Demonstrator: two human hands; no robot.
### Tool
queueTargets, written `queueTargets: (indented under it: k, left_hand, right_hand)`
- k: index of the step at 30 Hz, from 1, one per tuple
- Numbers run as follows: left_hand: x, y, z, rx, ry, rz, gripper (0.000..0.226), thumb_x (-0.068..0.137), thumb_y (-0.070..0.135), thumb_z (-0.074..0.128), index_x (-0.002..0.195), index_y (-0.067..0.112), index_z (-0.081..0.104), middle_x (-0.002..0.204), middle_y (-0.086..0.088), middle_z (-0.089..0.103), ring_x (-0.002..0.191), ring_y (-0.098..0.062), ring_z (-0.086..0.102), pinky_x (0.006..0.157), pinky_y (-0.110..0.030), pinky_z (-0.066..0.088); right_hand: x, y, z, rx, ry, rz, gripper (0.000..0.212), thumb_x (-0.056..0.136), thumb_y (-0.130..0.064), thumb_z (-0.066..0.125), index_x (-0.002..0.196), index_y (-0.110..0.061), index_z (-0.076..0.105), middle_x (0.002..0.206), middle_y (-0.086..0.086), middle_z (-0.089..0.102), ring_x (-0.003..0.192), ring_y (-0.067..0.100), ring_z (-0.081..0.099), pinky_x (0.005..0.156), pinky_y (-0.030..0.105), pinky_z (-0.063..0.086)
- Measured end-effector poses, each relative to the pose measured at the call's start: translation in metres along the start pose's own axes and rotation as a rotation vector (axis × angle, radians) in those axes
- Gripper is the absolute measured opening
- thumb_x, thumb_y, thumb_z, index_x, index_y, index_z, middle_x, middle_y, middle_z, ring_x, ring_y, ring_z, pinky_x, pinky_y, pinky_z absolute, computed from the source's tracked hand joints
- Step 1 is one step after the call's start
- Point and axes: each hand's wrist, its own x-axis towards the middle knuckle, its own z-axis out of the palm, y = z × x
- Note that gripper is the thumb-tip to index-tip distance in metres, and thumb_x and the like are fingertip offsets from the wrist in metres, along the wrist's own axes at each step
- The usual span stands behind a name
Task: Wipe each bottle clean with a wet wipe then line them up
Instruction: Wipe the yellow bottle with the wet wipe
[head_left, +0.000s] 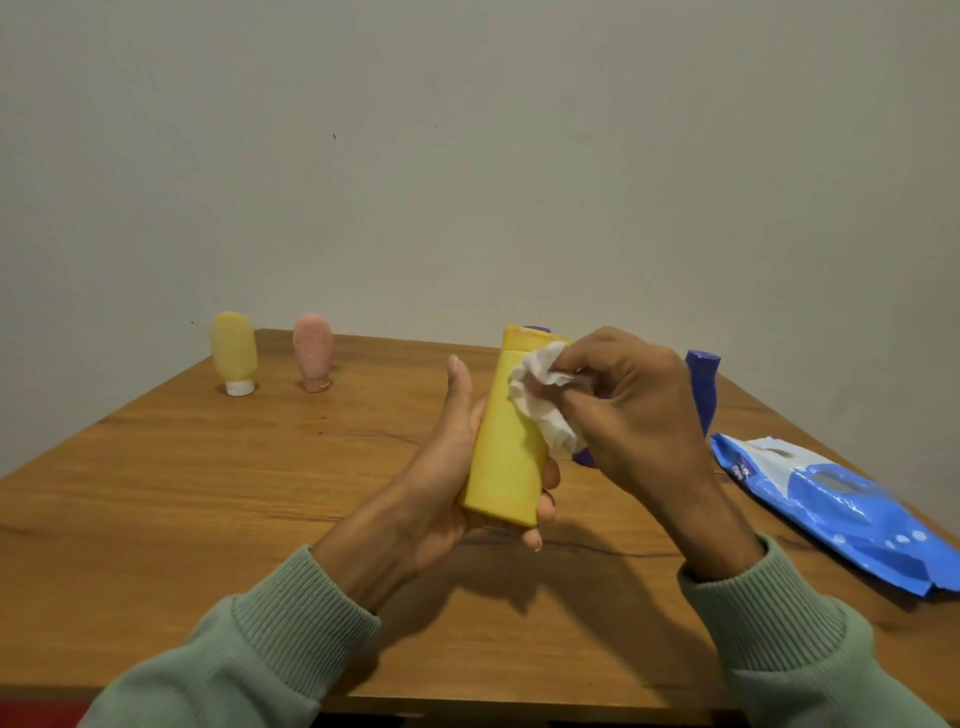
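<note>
My left hand (441, 467) grips a yellow bottle (506, 447) from below and behind, holding it tilted above the table's middle. My right hand (628, 410) pinches a crumpled white wet wipe (540, 400) and presses it against the bottle's upper right side. At the back left, a pale yellow bottle (234, 353) and a pink bottle (312, 353) stand side by side on their caps. A blue bottle (702, 384) stands behind my right hand, partly hidden. Another purple-blue bottle (584, 457) shows only in slivers behind the yellow one.
A blue and white pack of wet wipes (836, 499) lies flat near the right edge of the wooden table (208, 519). A plain wall rises just behind the table's far edge. Green sleeves cover both forearms.
</note>
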Motion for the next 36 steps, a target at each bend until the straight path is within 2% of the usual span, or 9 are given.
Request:
queueTargets:
  k: [5,12,16,19,23,27,30,33,36]
  left_hand:
    - [0.001,-0.001,0.0,0.025,0.007,0.033,0.085,0.082,0.081,0.012,0.124,0.023,0.058,0.085,-0.022,0.062,0.06,-0.032,0.059,0.052,-0.038,0.052]
    - [-0.005,-0.004,0.001,0.245,0.014,-0.03,0.074,0.081,0.081,0.012,0.123,0.035,0.052,0.082,-0.021,0.063,0.067,-0.031,0.063,0.059,-0.038,0.055]
    - [-0.001,-0.001,0.003,0.165,0.063,0.006,0.083,0.081,0.08,0.012,0.122,0.027,0.061,0.091,-0.022,0.065,0.071,-0.034,0.064,0.063,-0.042,0.056]
    - [0.001,0.006,0.003,0.081,0.176,0.028,0.082,0.083,0.078,0.013,0.112,0.026,0.069,0.107,-0.011,0.073,0.09,-0.027,0.071,0.073,-0.041,0.059]
    - [-0.002,0.014,0.005,-0.027,0.224,0.068,0.082,0.09,0.072,0.014,0.091,0.022,0.078,0.095,-0.009,0.075,0.086,-0.02,0.072,0.072,-0.032,0.059]
    - [-0.004,0.017,0.004,-0.165,0.351,0.052,0.054,0.096,0.051,0.044,0.126,0.008,0.057,0.107,-0.015,0.072,0.101,-0.028,0.069,0.09,-0.044,0.055]
    - [-0.004,0.023,0.0,-0.195,0.433,0.084,0.036,0.095,0.025,0.056,0.122,0.003,0.05,0.092,-0.017,0.073,0.085,-0.028,0.072,0.085,-0.044,0.056]
    - [-0.007,0.028,-0.002,-0.215,0.412,0.093,0.03,0.098,0.025,0.052,0.111,-0.002,0.052,0.086,-0.019,0.073,0.071,-0.026,0.071,0.069,-0.038,0.059]
    - [-0.006,0.029,-0.002,-0.194,0.432,0.097,0.039,0.098,0.028,0.05,0.121,-0.003,0.047,0.074,-0.014,0.071,0.054,-0.02,0.063,0.051,-0.032,0.052]
  right_hand:
    - [0.0,-0.003,-0.005,0.022,-0.235,0.011,0.017,0.076,-0.015,0.076,0.076,-0.029,0.067,0.078,-0.017,0.06,0.076,0.001,0.058,0.06,0.013,0.047]
    - [0.002,0.002,-0.003,-0.019,0.098,0.008,0.018,0.078,-0.011,0.075,0.081,-0.026,0.066,0.079,-0.02,0.059,0.075,0.0,0.058,0.059,0.007,0.044]
    - [-0.002,-0.006,-0.001,0.015,-0.119,-0.02,0.019,0.077,-0.006,0.073,0.08,-0.025,0.068,0.081,-0.017,0.059,0.08,0.0,0.057,0.063,0.007,0.043]
    - [-0.007,-0.015,0.006,-0.037,-0.328,-0.059,0.013,0.077,-0.009,0.073,0.083,-0.02,0.072,0.081,-0.023,0.054,0.081,-0.003,0.055,0.068,0.005,0.043]
    - [-0.008,-0.018,0.005,-0.082,-0.487,-0.096,0.013,0.077,-0.015,0.074,0.09,-0.019,0.073,0.082,-0.026,0.053,0.083,-0.003,0.056,0.07,0.006,0.044]
    - [-0.004,-0.019,-0.011,-0.017,-0.625,-0.064,0.014,0.078,-0.012,0.072,0.09,-0.02,0.074,0.084,-0.024,0.058,0.09,-0.006,0.056,0.075,0.008,0.046]
    - [0.001,-0.013,-0.023,-0.01,-0.606,-0.03,0.014,0.078,-0.015,0.074,0.089,-0.022,0.074,0.087,-0.022,0.062,0.09,-0.009,0.057,0.075,0.012,0.05]
    - [0.006,-0.011,-0.029,-0.01,-0.454,-0.013,0.015,0.075,-0.017,0.076,0.089,-0.018,0.075,0.082,-0.018,0.063,0.083,-0.001,0.06,0.066,0.012,0.048]
    - [0.007,-0.01,-0.03,0.002,-0.331,-0.021,0.014,0.074,-0.019,0.076,0.088,-0.015,0.075,0.085,-0.014,0.065,0.083,0.003,0.06,0.065,0.01,0.048]
